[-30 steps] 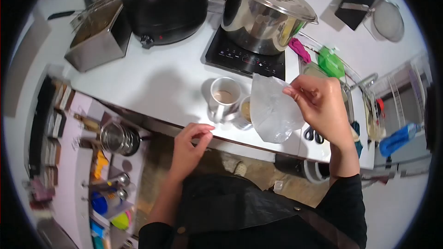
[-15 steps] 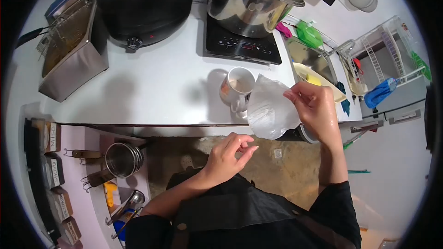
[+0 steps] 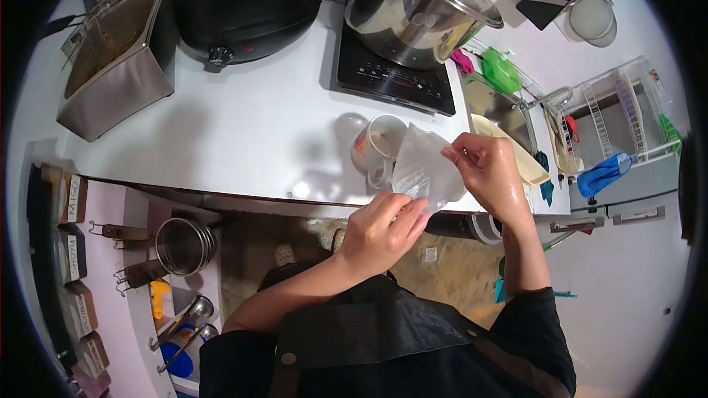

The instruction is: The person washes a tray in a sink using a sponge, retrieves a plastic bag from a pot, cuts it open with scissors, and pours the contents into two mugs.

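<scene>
A thin, crinkled, translucent sheet (image 3: pixel 430 166) hangs between my hands, just right of the mug; whether it is plastic or rice paper I cannot tell. My right hand (image 3: pixel 490 177) pinches its upper right edge. At the lower edge, my left hand (image 3: pixel 387 232) has thumb and fingers closed on it. Both hands look wet. The white mug (image 3: pixel 380 140) with a coloured print stands upright on the counter, holding something pale beige. Its handle faces me, and the sheet overlaps part of its right side.
A lidded steel pot (image 3: pixel 420 18) stands on a black induction cooker (image 3: pixel 394 79) behind the mug. Further left are a black appliance (image 3: pixel 247 11) and a steel container (image 3: pixel 122 96). The sink (image 3: pixel 501 103) lies right. Strainer baskets (image 3: pixel 184 245) hang below left.
My left hand has risen to the sheet and taken its lower edge. The sheet, flat and rounded before, is now more folded. The view has shifted slightly.
</scene>
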### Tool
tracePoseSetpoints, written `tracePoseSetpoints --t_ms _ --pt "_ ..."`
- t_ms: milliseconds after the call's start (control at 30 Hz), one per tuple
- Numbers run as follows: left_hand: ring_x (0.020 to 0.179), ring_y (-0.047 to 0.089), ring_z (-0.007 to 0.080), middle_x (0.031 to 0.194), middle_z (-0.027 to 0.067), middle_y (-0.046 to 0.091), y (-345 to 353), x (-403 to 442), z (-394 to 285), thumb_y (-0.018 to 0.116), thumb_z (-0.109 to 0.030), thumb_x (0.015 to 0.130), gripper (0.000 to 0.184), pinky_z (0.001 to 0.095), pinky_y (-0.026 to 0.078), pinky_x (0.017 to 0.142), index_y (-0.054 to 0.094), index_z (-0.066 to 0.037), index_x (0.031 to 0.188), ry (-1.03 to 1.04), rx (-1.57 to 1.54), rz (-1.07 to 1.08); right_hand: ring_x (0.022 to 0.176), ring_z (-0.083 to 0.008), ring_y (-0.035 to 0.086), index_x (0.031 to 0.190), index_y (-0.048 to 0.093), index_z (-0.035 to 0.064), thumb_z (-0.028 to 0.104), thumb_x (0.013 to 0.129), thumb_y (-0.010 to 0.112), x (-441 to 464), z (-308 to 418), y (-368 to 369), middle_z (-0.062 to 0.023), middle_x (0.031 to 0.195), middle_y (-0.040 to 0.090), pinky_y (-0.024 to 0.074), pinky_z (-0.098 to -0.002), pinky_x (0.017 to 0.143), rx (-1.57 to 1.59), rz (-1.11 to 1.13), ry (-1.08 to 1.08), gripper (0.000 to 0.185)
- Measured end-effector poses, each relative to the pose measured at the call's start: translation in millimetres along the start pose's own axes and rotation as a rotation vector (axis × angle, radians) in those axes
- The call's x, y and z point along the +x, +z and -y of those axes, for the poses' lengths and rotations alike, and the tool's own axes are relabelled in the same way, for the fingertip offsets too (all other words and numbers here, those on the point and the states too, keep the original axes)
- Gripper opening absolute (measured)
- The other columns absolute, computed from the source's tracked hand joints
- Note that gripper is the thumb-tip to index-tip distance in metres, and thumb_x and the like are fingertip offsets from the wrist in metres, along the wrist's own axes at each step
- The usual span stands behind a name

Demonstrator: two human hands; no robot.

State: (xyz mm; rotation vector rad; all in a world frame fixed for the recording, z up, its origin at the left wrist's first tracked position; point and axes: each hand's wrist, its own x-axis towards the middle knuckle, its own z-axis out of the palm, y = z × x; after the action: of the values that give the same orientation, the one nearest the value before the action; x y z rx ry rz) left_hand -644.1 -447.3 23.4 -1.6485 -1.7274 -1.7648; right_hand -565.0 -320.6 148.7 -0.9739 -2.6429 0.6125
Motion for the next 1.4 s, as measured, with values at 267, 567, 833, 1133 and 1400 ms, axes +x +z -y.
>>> tracePoseSetpoints --t_ms 267,567,833,1133,1400 --pt "0.064 0.058 0.0206 0.077 0.0063 0.055 6 9 1 0.072 0.002 0.063 0.025 0.0299 0.049 0.053 0.064 -0.002 0.086 0.012 0.003 0.007 0.05 -0.0078 0.029 0.074 0.061 -0.0057 0.009 0.08 0.068 24 -13 6 -0.0028 0.051 0.035 0.0255 -0.0279 0.044 -0.02 0.088 0.0 0.017" --pt "0.064 0.058 0.0208 0.076 0.0068 0.055 5 22 -2 0.071 0.004 0.062 0.023 0.0299 0.049 0.052 0.063 -0.002 0.083 -0.069 -0.049 0.005 0.045 -0.0191 0.038 0.073 0.061 -0.0062 0.011 0.078 0.067 40 -14 5 -0.0158 0.051 0.048 0.0372 -0.0334 0.047 -0.09 0.166 0.037 0.019" --pt "0.063 0.058 0.0209 0.077 0.0061 0.056 -4 27 -4 0.072 0.001 0.064 0.019 0.03 0.048 0.052 0.063 -0.004 0.08 -0.224 -0.126 0.033 0.045 -0.0156 0.038 0.073 0.062 -0.0059 0.012 0.079 0.066 40 -15 8 -0.0126 0.049 0.046 0.0362 -0.0325 0.046 -0.061 0.193 0.069 0.019" --pt "0.058 0.053 0.0091 0.071 0.0053 0.059 -68 54 -5 0.065 -0.003 0.082 0.005 0.0225 0.043 0.055 0.063 0.001 0.08 -0.609 -0.413 0.235 0.044 -0.0147 0.039 0.075 0.063 -0.0054 0.009 0.079 0.067 16 -9 7 -0.0128 0.049 0.046 0.0359 -0.031 0.045 0.012 0.156 0.113 0.015" --pt "0.078 0.063 0.0309 0.083 0.0152 0.064 -47 133 18 0.065 0.0 0.071 0.036 0.0365 0.05 0.077 0.061 0.0 0.106 0.202 -0.07 0.374 0.045 -0.0231 0.042 0.079 0.064 -0.004 0.005 0.078 0.065 5 -2 -11 -0.0176 0.052 0.047 0.0385 -0.0335 0.048 -0.019 0.075 -0.029 0.009"
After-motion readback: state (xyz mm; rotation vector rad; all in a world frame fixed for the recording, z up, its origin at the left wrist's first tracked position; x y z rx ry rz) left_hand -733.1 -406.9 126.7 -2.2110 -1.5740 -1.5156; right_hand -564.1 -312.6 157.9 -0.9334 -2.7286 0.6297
